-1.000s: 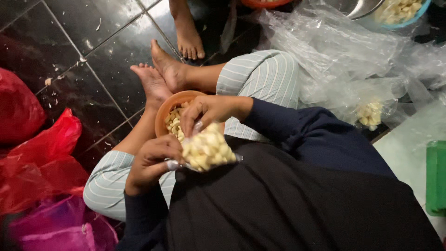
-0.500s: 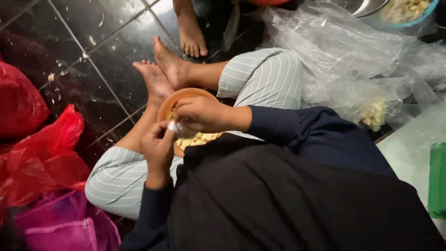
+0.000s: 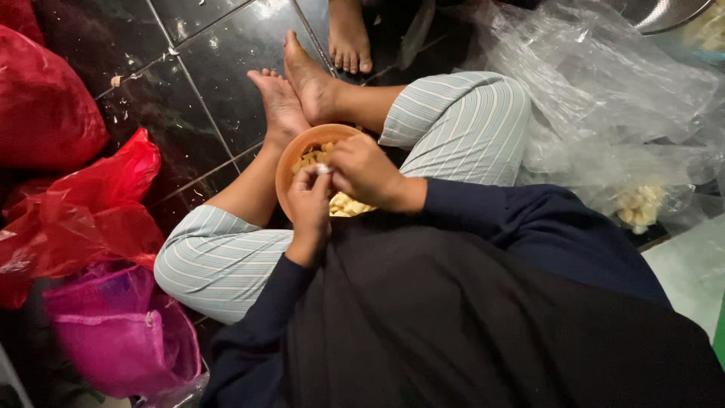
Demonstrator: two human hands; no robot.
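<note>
Both hands have sunk lower over the round orange bowl (image 3: 291, 162) in the lap. The left hand (image 3: 310, 204) and right hand (image 3: 366, 172) pinch something small and white (image 3: 323, 169), fingers together, above pale yellow chunks (image 3: 349, 205).

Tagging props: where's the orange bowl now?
Head view, centre: the orange bowl sits in the person's lap, under both hands, just below the bare feet.
</note>
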